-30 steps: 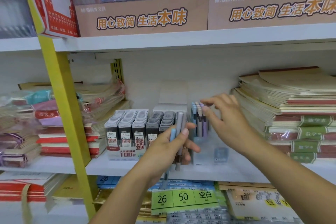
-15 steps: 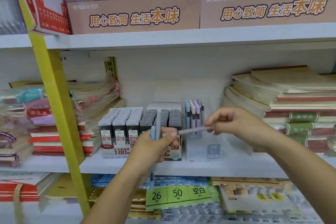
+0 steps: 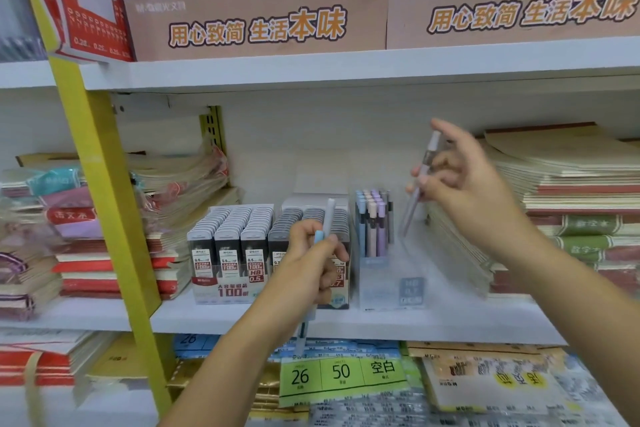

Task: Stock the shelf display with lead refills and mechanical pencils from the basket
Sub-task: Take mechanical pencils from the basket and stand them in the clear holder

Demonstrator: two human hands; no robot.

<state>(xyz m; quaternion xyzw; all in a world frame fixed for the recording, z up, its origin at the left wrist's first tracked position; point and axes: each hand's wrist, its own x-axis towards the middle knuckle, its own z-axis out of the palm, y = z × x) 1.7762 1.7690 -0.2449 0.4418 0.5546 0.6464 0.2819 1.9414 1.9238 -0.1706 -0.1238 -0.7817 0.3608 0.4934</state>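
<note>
While left hand point(image 3: 306, 265) grips pencils point(image 3: 329, 215), right hand point(image 3: 478, 187) pinches a pencil point(image 3: 413, 206).

Bright, even shop light is falling across my shelf point(image 3: 346, 69).
My right hand point(image 3: 464, 184) is blurring with motion; the edges are bending outward.

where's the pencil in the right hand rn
Head view, right of centre: the right hand pinches the pale pencil, tilted in the air just above and right of the clear pencil display, in front of the notebook stack.
</note>
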